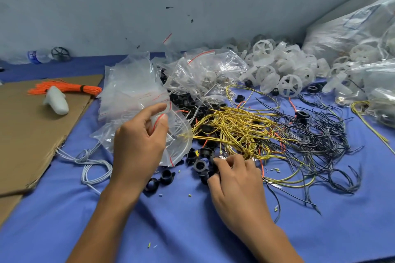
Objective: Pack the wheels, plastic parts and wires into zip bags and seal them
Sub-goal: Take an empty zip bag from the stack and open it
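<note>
Head view, looking down on a blue cloth (171, 224). Saw the left hand (139, 141) raised above it, thumb and forefinger pinching the red-striped mouth of a clear plastic zip bag (181, 147), with a loose stack of empty clear bags (128, 89) just behind. Found the right hand (237, 186) lower and to the right, fingers curled down over a scatter of small black plastic rings (199, 165); could not tell a grip from a mere touch. Noted a tangle of yellow wires (235, 128) just beyond that hand, thin black wires (316, 134) further right, and pale grey wire loops (94, 164) left of the left forearm. Made out a heap of white spoked plastic wheels (277, 66) at the far right by the wall, filled clear bags (203, 70) beside it, and a brown cardboard sheet (32, 130) at left carrying a bundle of orange ties (68, 88).
</note>
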`<state>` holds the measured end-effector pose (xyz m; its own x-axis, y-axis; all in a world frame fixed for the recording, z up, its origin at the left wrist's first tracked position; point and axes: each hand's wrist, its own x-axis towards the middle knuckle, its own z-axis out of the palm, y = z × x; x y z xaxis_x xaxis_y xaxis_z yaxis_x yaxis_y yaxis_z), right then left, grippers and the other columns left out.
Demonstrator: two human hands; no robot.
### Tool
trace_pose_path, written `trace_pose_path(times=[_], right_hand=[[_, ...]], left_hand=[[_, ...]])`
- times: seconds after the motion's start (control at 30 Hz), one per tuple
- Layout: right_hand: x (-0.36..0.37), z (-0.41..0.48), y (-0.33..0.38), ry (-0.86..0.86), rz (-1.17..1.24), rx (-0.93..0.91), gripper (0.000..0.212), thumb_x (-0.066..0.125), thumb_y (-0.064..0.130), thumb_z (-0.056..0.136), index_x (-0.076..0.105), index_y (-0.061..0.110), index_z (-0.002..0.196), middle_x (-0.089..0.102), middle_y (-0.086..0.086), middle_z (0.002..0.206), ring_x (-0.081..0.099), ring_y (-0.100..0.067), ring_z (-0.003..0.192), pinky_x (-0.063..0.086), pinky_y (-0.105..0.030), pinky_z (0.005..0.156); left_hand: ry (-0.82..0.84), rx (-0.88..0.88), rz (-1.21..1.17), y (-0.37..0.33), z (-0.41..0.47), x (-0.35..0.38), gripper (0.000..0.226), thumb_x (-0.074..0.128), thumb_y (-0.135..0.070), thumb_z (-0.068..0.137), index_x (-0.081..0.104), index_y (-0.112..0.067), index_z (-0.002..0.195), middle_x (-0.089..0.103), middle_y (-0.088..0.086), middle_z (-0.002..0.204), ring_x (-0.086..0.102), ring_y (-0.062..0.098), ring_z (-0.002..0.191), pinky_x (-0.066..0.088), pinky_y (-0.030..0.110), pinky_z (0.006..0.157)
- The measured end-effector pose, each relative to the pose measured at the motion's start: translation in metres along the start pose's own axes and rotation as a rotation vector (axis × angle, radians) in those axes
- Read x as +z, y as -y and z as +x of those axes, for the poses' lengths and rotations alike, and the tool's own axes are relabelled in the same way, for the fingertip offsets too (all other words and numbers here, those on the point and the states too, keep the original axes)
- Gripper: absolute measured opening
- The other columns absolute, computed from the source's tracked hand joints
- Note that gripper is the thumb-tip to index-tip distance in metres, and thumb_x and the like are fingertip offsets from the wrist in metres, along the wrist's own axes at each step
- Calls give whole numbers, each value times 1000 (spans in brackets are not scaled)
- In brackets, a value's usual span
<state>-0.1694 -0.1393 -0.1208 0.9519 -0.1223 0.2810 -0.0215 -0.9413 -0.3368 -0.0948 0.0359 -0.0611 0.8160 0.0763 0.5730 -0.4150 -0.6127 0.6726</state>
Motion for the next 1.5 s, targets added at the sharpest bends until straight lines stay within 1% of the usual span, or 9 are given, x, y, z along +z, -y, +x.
trace_pose_path(times=[0.13, 0.27, 0.53, 0.83, 1.0, 1.1, 1.27, 1.37, 1.5], right_hand=[[-2, -3, -1, -185, 159, 30, 45, 38, 32, 89, 66, 19, 121, 55, -2, 111, 45, -26, 97, 37, -39, 83], [-10, 0, 2, -382, 411, -2, 56, 42, 32, 91, 46, 15, 144, 44, 0, 127, 41, -16, 114, 31, -29, 100], [-7, 9, -4, -306, 225, -55, 32, 49, 31, 89, 69, 23, 112, 61, 4, 122, 50, -24, 112, 35, -36, 94], [0, 23, -19, -199, 59, 107, 29, 51, 31, 94, 70, 29, 115, 55, 10, 137, 41, -26, 121, 28, -41, 92], [-8, 18, -11, -464, 293, 87, 52, 49, 29, 93, 46, 18, 144, 44, -3, 146, 40, -23, 128, 25, -34, 102], [-12, 15, 4, -653, 449, -52, 58, 46, 25, 97, 31, 8, 150, 39, -7, 147, 31, -12, 137, 20, -27, 113], [-6, 7, 14, -480, 478, -360, 42, 52, 12, 93, 55, 11, 136, 59, 2, 129, 52, -17, 120, 40, -35, 102], [-19, 3, -5, -475, 457, -314, 27, 55, 18, 91, 68, 21, 115, 64, 8, 111, 55, -14, 107, 42, -33, 93], [-47, -2, -68, -446, 222, -90, 19, 59, 27, 89, 70, 27, 105, 63, 8, 106, 53, -17, 101, 39, -32, 89]], left_hand=[[-26, 2, -46, -2, 0, 0, 25, 56, -37, 96, 67, -34, 118, 31, -7, 51, 27, 9, 46, 24, 24, 44], [-19, 17, -44, -5, -2, 1, 25, 55, -33, 99, 68, -29, 120, 37, -12, 49, 34, 7, 45, 23, 14, 43], [-19, -12, -38, 0, 0, 0, 24, 54, -36, 99, 68, -31, 119, 35, -10, 50, 33, 10, 45, 23, 17, 42], [-12, -16, -42, -1, -2, 0, 24, 56, -33, 99, 68, -29, 119, 37, -12, 48, 34, 9, 45, 24, 16, 42], [4, -15, -52, -5, -5, 3, 25, 55, -37, 98, 67, -31, 118, 39, -13, 47, 36, 8, 44, 27, 16, 42], [22, -24, -61, -7, -5, 7, 29, 52, -42, 96, 66, -34, 120, 36, -10, 48, 33, 10, 44, 39, 38, 47], [30, 1, -17, -7, -7, 7, 26, 54, -40, 99, 65, -34, 121, 40, -10, 49, 43, 14, 43, 44, 41, 49], [20, 4, -17, -3, -7, 6, 23, 54, -38, 99, 65, -34, 120, 41, -11, 49, 39, 11, 43, 31, 22, 44], [29, -9, -47, -2, -5, 7, 28, 50, -45, 96, 63, -38, 120, 40, -10, 49, 38, 13, 43, 31, 25, 43]])
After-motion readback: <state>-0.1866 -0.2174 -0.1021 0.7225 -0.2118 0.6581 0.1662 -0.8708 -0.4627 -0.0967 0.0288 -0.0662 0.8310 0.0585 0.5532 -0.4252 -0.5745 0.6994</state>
